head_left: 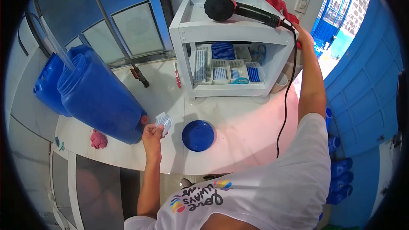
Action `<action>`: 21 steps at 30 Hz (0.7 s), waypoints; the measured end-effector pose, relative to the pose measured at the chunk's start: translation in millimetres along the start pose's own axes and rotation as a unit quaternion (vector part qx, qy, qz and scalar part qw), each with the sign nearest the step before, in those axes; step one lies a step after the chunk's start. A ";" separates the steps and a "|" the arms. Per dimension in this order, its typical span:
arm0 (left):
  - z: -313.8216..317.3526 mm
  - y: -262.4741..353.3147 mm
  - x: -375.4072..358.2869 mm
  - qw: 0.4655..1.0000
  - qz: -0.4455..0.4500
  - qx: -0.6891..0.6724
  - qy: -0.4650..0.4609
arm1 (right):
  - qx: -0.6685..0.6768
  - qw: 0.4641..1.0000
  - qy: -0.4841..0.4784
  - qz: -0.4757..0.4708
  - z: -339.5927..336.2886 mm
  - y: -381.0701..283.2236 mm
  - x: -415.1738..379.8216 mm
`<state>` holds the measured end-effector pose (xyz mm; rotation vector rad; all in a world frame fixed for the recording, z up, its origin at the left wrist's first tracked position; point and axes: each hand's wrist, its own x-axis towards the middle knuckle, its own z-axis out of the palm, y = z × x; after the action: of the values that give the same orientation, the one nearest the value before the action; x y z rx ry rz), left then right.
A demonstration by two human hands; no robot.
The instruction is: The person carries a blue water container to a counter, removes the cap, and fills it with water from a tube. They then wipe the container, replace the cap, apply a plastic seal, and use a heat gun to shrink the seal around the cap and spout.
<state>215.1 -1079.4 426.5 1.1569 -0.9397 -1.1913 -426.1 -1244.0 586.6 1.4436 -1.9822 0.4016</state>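
Observation:
Pinched in my left hand (152,136) is a small clear plastic piece (164,120) with pale stripes, held above the white counter. Just right of that hand sits a round blue lid-like dish (198,136). My right hand (303,35) reaches to the top right corner of the white shelf (234,32), where it grips a red cloth (281,7); its fingertips are partly hidden. Across the shelf top lies a black hair dryer-like tool (243,9) with a cord hanging down. Inside the shelf, several small white baskets (220,64) hold blue and white striped packets.
Two blue jugs (100,98) stand at the left, a clear hose in one. Near them are a faucet (139,76), a pink cloth (98,139) and a red-and-white toothbrush (177,75). The black cord (284,115) crosses the counter's right side.

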 end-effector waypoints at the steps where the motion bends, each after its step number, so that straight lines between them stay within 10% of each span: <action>1: -8.0 1.7 -1.7 1.000 -0.003 -0.002 0.009 | 0.196 0.978 -0.053 0.048 -6.6 -4.6 -9.2; 6: -35.0 -3.6 -0.8 0.996 0.028 0.071 0.046 | 0.379 0.875 0.127 0.272 -56.9 -6.3 40.8; 11: -41.0 1.3 -2.3 0.989 0.014 0.127 0.077 | 0.233 0.972 -0.036 -0.026 -136.9 -64.9 75.0; 16: -45.1 -6.5 -5.6 0.998 0.014 0.024 0.055 | 0.065 0.935 -0.216 -0.273 -85.2 -93.6 79.6; 18: -47.8 -6.2 -10.9 0.997 0.005 0.025 0.073 | 0.112 0.980 -0.149 -0.069 -101.1 -99.7 66.4; 21: -59.1 -6.6 -16.5 0.996 0.019 0.003 0.092 | 0.142 0.988 0.036 -0.046 -116.7 -97.6 66.7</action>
<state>268.5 -1053.4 409.5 1.2262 -0.8222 -1.0319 -310.7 -1258.5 705.3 1.6625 -1.8492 0.7065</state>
